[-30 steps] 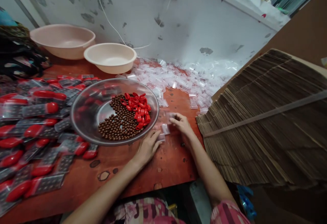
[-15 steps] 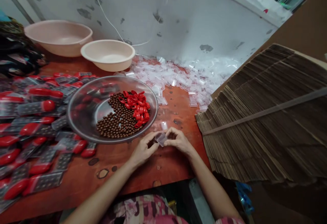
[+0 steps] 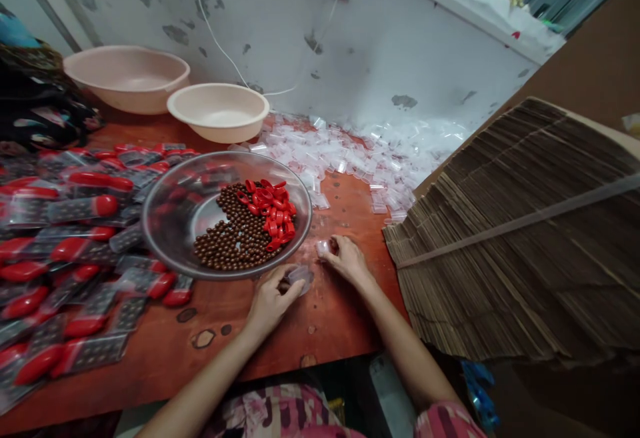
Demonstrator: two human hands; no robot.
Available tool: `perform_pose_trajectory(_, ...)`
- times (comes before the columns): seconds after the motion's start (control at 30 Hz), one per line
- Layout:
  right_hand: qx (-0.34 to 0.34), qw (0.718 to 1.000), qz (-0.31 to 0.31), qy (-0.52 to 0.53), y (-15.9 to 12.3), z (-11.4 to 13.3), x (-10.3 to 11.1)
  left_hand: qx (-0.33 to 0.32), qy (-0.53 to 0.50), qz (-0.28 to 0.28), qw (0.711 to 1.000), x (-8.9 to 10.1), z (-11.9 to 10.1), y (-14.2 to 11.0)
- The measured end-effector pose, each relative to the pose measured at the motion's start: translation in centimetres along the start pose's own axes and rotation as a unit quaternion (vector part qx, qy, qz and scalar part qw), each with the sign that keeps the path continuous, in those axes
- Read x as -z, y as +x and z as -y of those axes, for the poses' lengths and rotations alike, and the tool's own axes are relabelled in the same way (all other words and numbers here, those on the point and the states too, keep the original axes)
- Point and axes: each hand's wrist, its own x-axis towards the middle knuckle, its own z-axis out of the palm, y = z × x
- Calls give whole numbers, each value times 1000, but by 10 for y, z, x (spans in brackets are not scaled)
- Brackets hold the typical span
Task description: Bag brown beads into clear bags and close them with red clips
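Between the thumb and fingers of my left hand is a clear plastic piece, just off the near rim of the metal bowl. My right hand pinches another small clear plastic piece low over the red table, a little farther from me. Inside the bowl lie many brown beads and a heap of red plastic caps. More clear plastic pieces are spread along the back of the table.
Clear packs with red ends and dark dotted contents cover the left side. Two pale basins stand at the back left against the wall. A strapped stack of brown cardboard rises on the right. The wooden tabletop is painted red.
My hands were together at one clear plastic piece and are now apart. The right has moved forward to the small piece that lay on the table; the left has drawn slightly left with its piece.
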Motion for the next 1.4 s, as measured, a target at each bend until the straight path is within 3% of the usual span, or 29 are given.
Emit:
perform_pose_trajectory(0.07,-1,999,37,15,6,-3,-5,4,28,-11,1000,2,-3,3)
perform_pose_trajectory(0.13,15,992,73,99,3,-4,-7,6,37,-17,999,4,-3,5)
perform_pose_trajectory(0.23,62,950,146,267,-16,1,-4,-3,24,-12,1000,4,-1,8)
perform_pose_trajectory(0.3,98,923,182,324,-31,7,-4,-6,8,4,1000,4,-2,8)
perform_pose_trajectory(0.4,135,918,166,335,-45,16,-9,-4,-24,41,999,4,-5,5)
perform_pose_trajectory(0.57,138,903,160,374,-44,18,-21,-19,-83,90,992,4,-6,-2)
perform_pose_trajectory(0.9,149,910,186,340,-48,24,-22,-19,-62,92,994,-4,-1,-6)
perform_pose_trajectory(1.07,259,919,178,236,-53,24,-18,-103,-39,26,994,-18,12,-16)
perform_pose_trajectory(1.17,293,916,181,204,-56,16,-26,-101,-5,39,994,-21,15,-17)
perform_pose_trajectory(1.3,299,922,167,179,-64,4,-42,-95,7,37,995,-21,6,-12)
perform_pose_trajectory(1.4,278,923,182,192,-69,7,-34,-87,-22,40,995,-16,4,-18)
